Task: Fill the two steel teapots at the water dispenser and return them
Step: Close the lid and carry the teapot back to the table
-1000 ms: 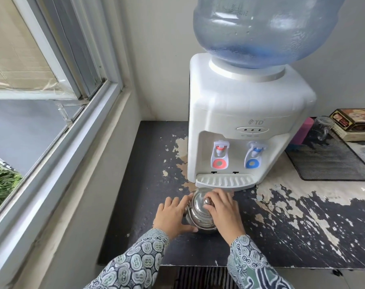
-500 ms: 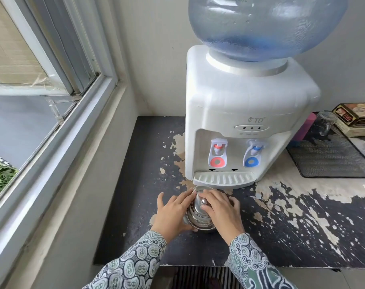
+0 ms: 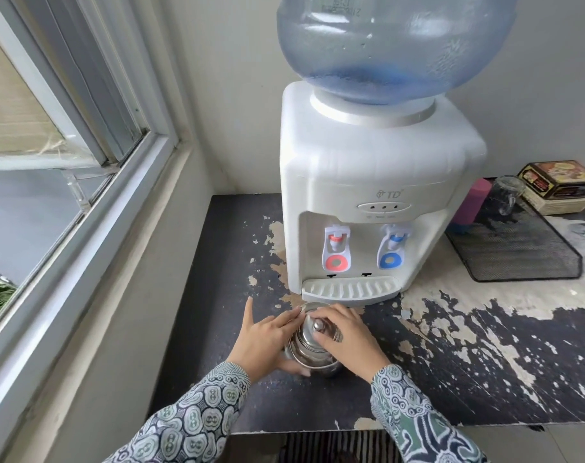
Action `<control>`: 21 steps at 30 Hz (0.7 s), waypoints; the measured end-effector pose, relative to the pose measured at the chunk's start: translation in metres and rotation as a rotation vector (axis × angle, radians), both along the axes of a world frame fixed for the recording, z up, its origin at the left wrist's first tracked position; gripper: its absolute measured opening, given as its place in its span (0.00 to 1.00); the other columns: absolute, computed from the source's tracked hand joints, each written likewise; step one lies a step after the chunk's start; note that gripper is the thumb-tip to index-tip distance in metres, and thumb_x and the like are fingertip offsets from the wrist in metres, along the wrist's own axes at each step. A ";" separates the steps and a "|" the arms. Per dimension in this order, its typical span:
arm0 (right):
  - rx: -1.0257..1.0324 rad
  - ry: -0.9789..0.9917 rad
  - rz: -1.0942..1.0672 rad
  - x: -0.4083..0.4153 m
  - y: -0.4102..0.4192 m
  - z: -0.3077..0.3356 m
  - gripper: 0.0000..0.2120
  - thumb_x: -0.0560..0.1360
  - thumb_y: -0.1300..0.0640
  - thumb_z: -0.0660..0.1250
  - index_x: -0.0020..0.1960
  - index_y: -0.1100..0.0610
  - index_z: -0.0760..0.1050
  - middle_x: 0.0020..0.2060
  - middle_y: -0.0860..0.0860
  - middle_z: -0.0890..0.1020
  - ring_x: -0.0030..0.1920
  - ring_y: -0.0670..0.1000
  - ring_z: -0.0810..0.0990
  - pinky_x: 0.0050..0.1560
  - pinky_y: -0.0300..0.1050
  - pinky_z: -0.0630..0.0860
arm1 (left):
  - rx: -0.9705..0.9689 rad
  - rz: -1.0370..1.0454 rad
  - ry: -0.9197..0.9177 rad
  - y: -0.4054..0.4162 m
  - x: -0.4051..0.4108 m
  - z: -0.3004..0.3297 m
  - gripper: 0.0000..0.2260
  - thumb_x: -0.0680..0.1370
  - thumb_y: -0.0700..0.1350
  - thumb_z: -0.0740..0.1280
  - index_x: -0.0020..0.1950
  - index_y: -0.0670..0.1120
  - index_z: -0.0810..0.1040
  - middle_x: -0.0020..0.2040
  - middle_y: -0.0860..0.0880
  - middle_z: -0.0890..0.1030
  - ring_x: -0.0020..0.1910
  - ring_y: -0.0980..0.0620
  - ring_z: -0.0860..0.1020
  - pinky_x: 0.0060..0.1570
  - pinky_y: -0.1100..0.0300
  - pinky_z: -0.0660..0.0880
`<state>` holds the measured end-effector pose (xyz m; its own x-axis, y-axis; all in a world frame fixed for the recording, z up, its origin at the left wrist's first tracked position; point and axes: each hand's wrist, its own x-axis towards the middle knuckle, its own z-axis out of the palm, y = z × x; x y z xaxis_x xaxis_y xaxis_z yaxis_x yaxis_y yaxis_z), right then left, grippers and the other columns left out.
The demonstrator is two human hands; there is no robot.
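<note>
While left hand (image 3: 262,342) cups teapot (image 3: 312,354), right fingers (image 3: 331,324) pinch lid knob (image 3: 318,326)

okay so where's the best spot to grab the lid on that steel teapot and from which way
Probably the small knob on top of the lid, pinched from straight above. The steel teapot stands upright on the worn counter, so the knob points up. The left hand braces the body; the right hand is at the knob.

Both forearms are covered by long batik-patterned fabric sleeves (image 3: 197,416), printed with rounded cream and pale-green motifs on dark navy. The right sleeve carries broader green and white swirls. Both hands (image 3: 267,342) are bare; no rings or watch visible.
</note>
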<state>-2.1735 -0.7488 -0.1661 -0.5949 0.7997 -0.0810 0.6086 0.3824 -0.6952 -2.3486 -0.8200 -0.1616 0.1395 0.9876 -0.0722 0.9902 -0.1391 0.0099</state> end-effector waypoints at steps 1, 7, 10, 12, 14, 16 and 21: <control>-0.025 0.029 -0.008 0.001 0.001 -0.001 0.13 0.73 0.49 0.64 0.57 0.44 0.74 0.55 0.39 0.74 0.58 0.44 0.69 0.59 0.42 0.68 | -0.019 -0.005 0.002 0.002 -0.001 0.004 0.46 0.62 0.79 0.39 0.64 0.54 0.75 0.61 0.61 0.78 0.45 0.63 0.82 0.57 0.29 0.64; -0.142 0.174 -0.110 0.001 0.002 -0.001 0.26 0.72 0.36 0.49 0.51 0.49 0.79 0.49 0.39 0.78 0.56 0.44 0.73 0.59 0.42 0.67 | -0.226 0.017 -0.219 0.010 -0.011 0.006 0.52 0.56 0.79 0.35 0.74 0.57 0.57 0.75 0.63 0.59 0.71 0.59 0.65 0.69 0.34 0.39; -0.201 0.252 -0.159 0.001 0.003 0.004 0.24 0.79 0.44 0.49 0.48 0.53 0.81 0.49 0.46 0.82 0.52 0.42 0.76 0.55 0.35 0.66 | -0.212 0.054 -0.340 0.011 -0.013 0.006 0.51 0.57 0.79 0.31 0.72 0.58 0.63 0.73 0.63 0.63 0.70 0.59 0.66 0.70 0.35 0.43; -0.269 0.312 -0.196 0.001 0.000 0.010 0.24 0.80 0.49 0.48 0.47 0.57 0.81 0.45 0.46 0.82 0.46 0.33 0.76 0.49 0.24 0.65 | -0.218 0.094 -0.413 0.013 -0.012 0.004 0.50 0.59 0.79 0.31 0.70 0.58 0.66 0.72 0.62 0.65 0.69 0.59 0.68 0.71 0.36 0.47; -0.331 0.365 -0.228 0.002 -0.001 0.008 0.25 0.80 0.51 0.47 0.47 0.58 0.81 0.43 0.43 0.80 0.42 0.28 0.75 0.44 0.18 0.64 | -0.213 0.129 -0.545 0.013 -0.010 0.004 0.49 0.60 0.79 0.35 0.69 0.56 0.69 0.72 0.59 0.67 0.69 0.56 0.67 0.71 0.42 0.54; -0.352 0.403 -0.231 0.005 -0.001 0.004 0.24 0.80 0.49 0.46 0.48 0.57 0.80 0.44 0.40 0.80 0.43 0.26 0.74 0.43 0.17 0.63 | -0.197 0.139 -0.681 0.010 -0.010 0.004 0.48 0.61 0.79 0.39 0.69 0.54 0.70 0.72 0.57 0.67 0.68 0.54 0.67 0.68 0.57 0.57; -0.283 0.431 -0.113 0.013 0.006 -0.004 0.24 0.71 0.35 0.57 0.46 0.55 0.78 0.48 0.51 0.83 0.50 0.44 0.80 0.54 0.39 0.73 | -0.078 0.184 -0.896 0.004 0.004 0.017 0.34 0.62 0.77 0.55 0.60 0.59 0.73 0.57 0.66 0.72 0.59 0.67 0.65 0.58 0.73 0.60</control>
<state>-2.1601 -0.7423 -0.1697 -0.5333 0.8430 -0.0701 0.2711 0.0918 -0.9582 -2.3450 -0.8157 -0.1443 0.0162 0.9966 -0.0805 0.6144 0.0536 0.7871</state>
